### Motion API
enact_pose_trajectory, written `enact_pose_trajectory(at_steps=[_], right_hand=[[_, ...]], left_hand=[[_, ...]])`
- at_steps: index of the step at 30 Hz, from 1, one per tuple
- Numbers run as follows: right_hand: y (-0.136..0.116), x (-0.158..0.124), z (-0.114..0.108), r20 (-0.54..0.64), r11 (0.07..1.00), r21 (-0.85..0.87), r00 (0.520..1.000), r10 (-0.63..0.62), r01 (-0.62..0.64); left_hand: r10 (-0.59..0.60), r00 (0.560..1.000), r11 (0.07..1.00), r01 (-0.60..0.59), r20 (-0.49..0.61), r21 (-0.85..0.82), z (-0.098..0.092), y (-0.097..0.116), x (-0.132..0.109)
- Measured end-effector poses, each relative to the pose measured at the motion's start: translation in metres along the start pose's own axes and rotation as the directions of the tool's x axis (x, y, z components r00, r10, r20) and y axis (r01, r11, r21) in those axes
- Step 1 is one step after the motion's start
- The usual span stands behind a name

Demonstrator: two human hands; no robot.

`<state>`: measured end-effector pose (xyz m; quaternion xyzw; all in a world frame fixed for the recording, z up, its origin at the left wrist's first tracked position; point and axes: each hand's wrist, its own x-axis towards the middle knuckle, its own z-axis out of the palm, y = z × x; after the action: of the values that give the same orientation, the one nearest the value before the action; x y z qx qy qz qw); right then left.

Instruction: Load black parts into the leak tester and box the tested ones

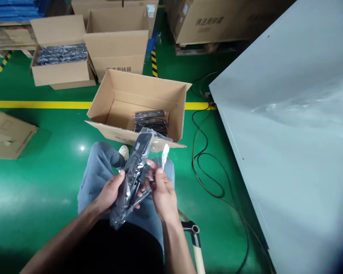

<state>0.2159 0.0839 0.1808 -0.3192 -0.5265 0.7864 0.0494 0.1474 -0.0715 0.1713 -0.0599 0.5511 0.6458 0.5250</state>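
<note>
A long black plastic part [140,147] in a clear plastic bag [120,213] lies tilted above my lap. My left hand [112,190] grips it from the left side, thumb on top and fingers partly hidden beneath. On the right, my right hand [163,192] pinches the bag's clear film near its edge. A white strip [165,154] stands up just above that hand. Beyond the part sits an open cardboard box [122,91], with several bagged black parts [151,121] stacked inside toward its right.
Behind stand another open carton [117,47] and a box of bagged parts [61,72]. A closed carton [10,137] is at left. A large grey panel [288,125] fills the right, with cables [207,152] on the green floor beside it.
</note>
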Motion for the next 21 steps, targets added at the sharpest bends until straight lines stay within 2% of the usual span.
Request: enact_pose_trajectory(at_steps=[2, 5, 7, 10, 13, 15, 18, 21], right_hand=[[-0.002, -0.007, 0.001, 0.002, 0.992, -0.098, 0.997, -0.082, 0.081], [-0.006, -0.014, -0.001, 0.009, 0.922, -0.290, 0.964, -0.265, 0.256], [-0.008, -0.016, -0.004, 0.023, 0.896, -0.335, 0.953, -0.303, 0.293], [-0.009, -0.012, -0.012, -0.009, 0.952, -0.221, 0.976, -0.219, 0.212], [-0.009, -0.005, -0.018, -0.060, 0.994, -0.019, 0.993, -0.104, 0.103], [-0.009, 0.000, -0.021, -0.053, 0.996, 0.074, 0.997, -0.053, 0.057], [-0.007, 0.003, -0.024, -0.034, 0.996, 0.084, 0.999, -0.030, 0.033], [-0.005, 0.005, -0.025, -0.093, 0.998, -0.013, 0.993, -0.070, 0.069]], left_hand=[[0.120, 0.993, 0.991, -0.120, 0.004, 0.055, 0.001, 0.002, 0.001], [0.316, 0.949, 0.942, -0.313, -0.002, 0.121, 0.007, 0.006, 0.000], [0.355, 0.934, 0.925, -0.344, -0.043, 0.164, 0.010, 0.009, 0.000], [0.290, 0.956, 0.949, -0.282, -0.039, 0.138, 0.010, 0.012, -0.002], [0.216, 0.972, 0.976, -0.215, 0.091, -0.014, 0.001, 0.015, -0.003], [0.187, 0.972, 0.981, -0.179, 0.144, -0.070, -0.006, 0.015, -0.002], [0.118, 0.982, 0.992, -0.112, 0.148, -0.053, -0.014, 0.016, 0.002], [0.061, 0.996, 0.998, -0.063, 0.063, 0.019, -0.013, 0.019, 0.002]])
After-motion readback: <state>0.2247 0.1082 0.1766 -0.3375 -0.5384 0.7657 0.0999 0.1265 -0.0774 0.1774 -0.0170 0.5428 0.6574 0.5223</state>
